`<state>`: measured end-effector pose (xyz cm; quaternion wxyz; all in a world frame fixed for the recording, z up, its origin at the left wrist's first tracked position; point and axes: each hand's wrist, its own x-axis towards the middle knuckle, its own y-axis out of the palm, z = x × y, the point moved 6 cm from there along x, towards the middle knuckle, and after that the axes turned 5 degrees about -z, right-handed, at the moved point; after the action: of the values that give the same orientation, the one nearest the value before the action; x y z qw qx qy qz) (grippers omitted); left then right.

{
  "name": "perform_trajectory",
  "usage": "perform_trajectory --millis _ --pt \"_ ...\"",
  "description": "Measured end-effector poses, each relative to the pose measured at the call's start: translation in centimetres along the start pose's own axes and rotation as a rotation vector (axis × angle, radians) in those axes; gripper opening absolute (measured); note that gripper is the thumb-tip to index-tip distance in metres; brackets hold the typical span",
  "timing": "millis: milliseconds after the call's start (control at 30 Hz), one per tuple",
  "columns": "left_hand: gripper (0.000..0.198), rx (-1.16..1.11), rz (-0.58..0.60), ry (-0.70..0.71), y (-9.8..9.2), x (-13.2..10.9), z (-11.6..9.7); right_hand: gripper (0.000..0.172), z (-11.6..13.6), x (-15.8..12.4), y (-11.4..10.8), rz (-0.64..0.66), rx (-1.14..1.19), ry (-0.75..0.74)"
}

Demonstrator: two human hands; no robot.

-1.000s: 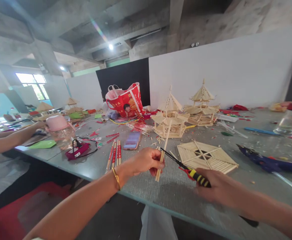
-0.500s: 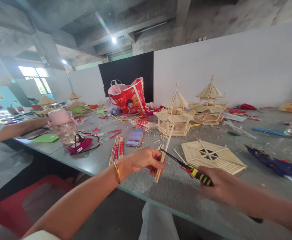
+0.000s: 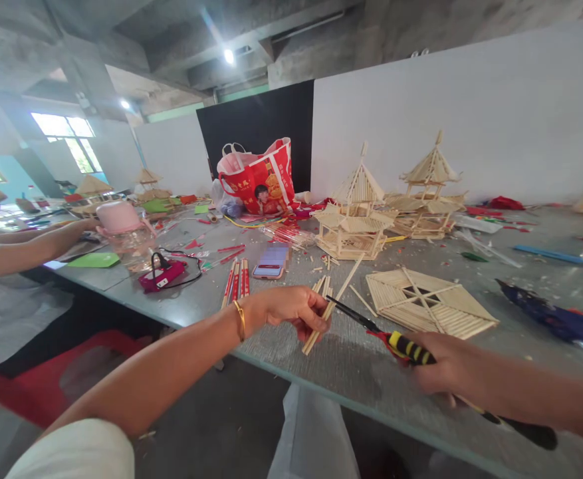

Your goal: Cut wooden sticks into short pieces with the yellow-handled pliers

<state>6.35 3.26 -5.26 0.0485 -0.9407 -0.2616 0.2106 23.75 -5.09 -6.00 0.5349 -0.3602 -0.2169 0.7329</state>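
Observation:
My left hand [image 3: 304,313], with a gold bracelet at the wrist, pinches a few thin wooden sticks [image 3: 347,286] that slant upward and to the right over the table. In my right hand [image 3: 441,364] are long shears with black blades [image 3: 353,310] and a yellow-and-black grip. Their handles are spread apart, and the blade tip lies at the sticks beside my left fingers. More loose sticks [image 3: 320,285] lie just behind that hand. A flat hexagonal stick panel [image 3: 431,322] with a dark opening in its middle rests to the right.
Two stick pagoda models [image 3: 355,229] [image 3: 429,216] stand behind. A phone [image 3: 271,261], red-wrapped sticks [image 3: 236,279], a magenta device [image 3: 164,276], a pink-lidded jar [image 3: 121,219] and a red bag [image 3: 258,179] occupy the left side. A co-worker's arm [image 3: 36,249] reaches across there.
The view has shifted slightly. My left hand still holds the sticks, now tilted further right. The handles of the shears appear wider apart, with the blade tip still at the sticks.

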Motion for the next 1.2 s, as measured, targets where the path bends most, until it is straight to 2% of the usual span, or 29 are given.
perform_trajectory --millis 100,267,500,633,767,1000,1200 --pt "0.02 -0.008 0.024 -0.045 0.1 0.3 0.1 0.006 -0.4 0.1 0.5 0.07 0.048 0.048" --pt "0.013 0.006 0.033 -0.065 0.3 0.6 0.1 0.006 -0.9 0.3 0.8 0.108 0.077 0.033" --pt "0.012 0.014 0.015 -0.076 0.6 0.5 -0.1 0.007 -1.0 0.0 0.6 0.077 0.084 0.029" --pt "0.013 0.018 0.033 -0.079 0.7 0.5 -0.2 0.005 -1.1 -0.2 0.8 0.092 0.093 0.088" --pt "0.013 0.052 0.016 -0.078 0.7 0.3 -0.4 0.005 -0.9 -0.2 1.1 0.11 0.132 0.073" --pt "0.011 0.094 0.0 -0.077 0.6 0.3 -0.4 0.007 -0.6 -0.8 0.9 0.082 0.067 0.09" --pt "0.01 0.085 -0.048 -0.061 0.6 0.0 -0.9 0.017 0.1 -1.1 0.5 -0.049 -0.003 0.015"
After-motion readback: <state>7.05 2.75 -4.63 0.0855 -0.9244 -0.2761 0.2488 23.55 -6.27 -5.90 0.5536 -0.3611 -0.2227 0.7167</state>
